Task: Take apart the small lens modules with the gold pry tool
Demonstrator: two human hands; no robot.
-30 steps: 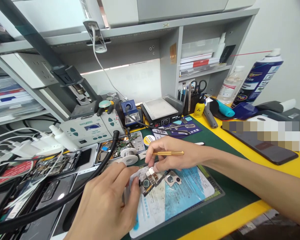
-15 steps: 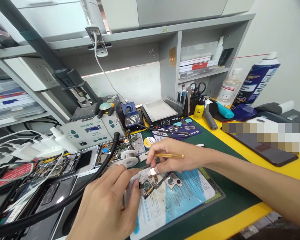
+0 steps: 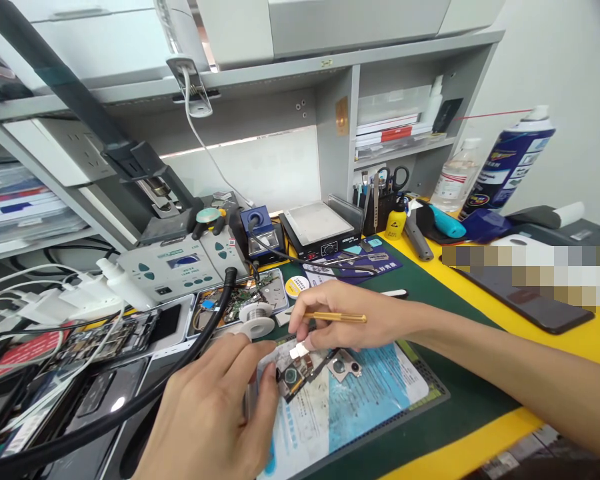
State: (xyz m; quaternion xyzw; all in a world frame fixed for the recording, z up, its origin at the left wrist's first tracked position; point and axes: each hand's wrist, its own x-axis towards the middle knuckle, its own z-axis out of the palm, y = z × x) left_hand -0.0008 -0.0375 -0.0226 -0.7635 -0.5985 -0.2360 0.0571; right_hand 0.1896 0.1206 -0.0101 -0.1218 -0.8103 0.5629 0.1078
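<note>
Camera part (image 3: 291, 375), one dark piece, lay on one printed pad (image 3: 380, 397) beside one silver camera plate (image 3: 347, 367), and just then more of the one white scrap (image 3: 298, 351) came into view, suggesting work continued there. Right hand (image 3: 347, 298) grasped that scrap and one gold tool (image 3: 340, 317); left hand (image 3: 215, 400) curled alongside, its grip impossible to tell.
</note>
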